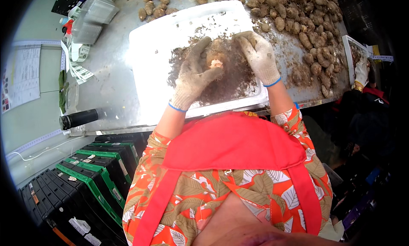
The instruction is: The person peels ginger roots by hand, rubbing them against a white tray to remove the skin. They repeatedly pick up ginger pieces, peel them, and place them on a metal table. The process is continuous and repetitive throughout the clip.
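My left hand [195,73], in a soiled knit glove, grips a hairy taro root [216,51] whose pale cut end faces me. Its thumb lies by the cut end and its fingers along the root's left side. My right hand [258,54], gloved too, is just right of the root with its fingers bent; whether its fingertips hold anything I cannot tell. Both hands are over a white foam tray [150,32] strewn with dark root hairs and peel scraps [236,76].
A large heap of taro [297,19] covers the table's right side, and a smaller group [156,5] lies beyond the tray. Clear plastic boxes [96,16], label strips [81,70] and a black cylinder [80,119] are at left. A co-worker's gloved hand [361,72] works over another tray at far right.
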### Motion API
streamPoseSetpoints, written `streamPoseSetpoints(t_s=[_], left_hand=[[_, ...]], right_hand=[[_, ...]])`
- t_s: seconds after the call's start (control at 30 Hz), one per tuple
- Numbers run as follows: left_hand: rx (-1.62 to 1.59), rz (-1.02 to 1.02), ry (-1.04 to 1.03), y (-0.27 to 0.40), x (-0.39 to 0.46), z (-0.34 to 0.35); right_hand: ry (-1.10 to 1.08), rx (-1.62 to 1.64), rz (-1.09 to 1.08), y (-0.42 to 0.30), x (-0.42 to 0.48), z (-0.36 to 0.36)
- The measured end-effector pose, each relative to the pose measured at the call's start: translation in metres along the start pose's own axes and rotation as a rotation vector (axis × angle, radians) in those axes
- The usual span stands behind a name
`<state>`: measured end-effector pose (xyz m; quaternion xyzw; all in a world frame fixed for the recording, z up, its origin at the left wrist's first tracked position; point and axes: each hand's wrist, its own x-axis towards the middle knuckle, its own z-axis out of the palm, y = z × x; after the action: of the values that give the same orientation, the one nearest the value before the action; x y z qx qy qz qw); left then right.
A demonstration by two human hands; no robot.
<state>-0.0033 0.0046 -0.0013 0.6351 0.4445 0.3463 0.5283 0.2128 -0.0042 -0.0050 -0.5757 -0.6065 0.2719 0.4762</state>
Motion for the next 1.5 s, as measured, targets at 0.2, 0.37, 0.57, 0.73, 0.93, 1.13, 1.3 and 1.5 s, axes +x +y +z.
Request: streamPoseSetpoints(t_s=[0.2,0.37,0.57,0.73,0.93,1.13,1.3,1.5], left_hand=[[0.213,-0.014,-0.047,0.009,0.000,-0.002],[-0.015,-0.078,-0.064,0.007,-0.001,-0.001],[-0.342,-0.135,-0.088,-0.003,-0.002,-0.003],[-0.441,-0.215,-0.065,0.006,-0.002,0.001],[-0.522,-0.195,-0.154,-0.009,0.000,0.001],[-0.372,-0.172,-0.044,-0.010,-0.001,0.000],[-0.502,-0.206,-0.075,0.008,-0.004,0.005],[0.070,0.010,-0.047,0.000,-0.002,0.004]], right_hand=[[-0.128,-0.022,-0.404,-0.019,-0.001,0.008],[0.037,-0.035,-0.301,0.014,0.016,0.011],[-0.089,0.091,-0.041,0.013,0.009,-0.014],[-0.069,0.200,-0.451,-0.018,-0.010,0.008],[0.068,-0.106,-0.513,-0.008,-0.005,0.018],[-0.038,-0.152,-0.064,0.010,-0.004,-0.012],[0.027,-0.080,-0.323,-0.016,-0.009,0.002],[0.041,-0.135,-0.463,-0.014,0.007,0.021]])
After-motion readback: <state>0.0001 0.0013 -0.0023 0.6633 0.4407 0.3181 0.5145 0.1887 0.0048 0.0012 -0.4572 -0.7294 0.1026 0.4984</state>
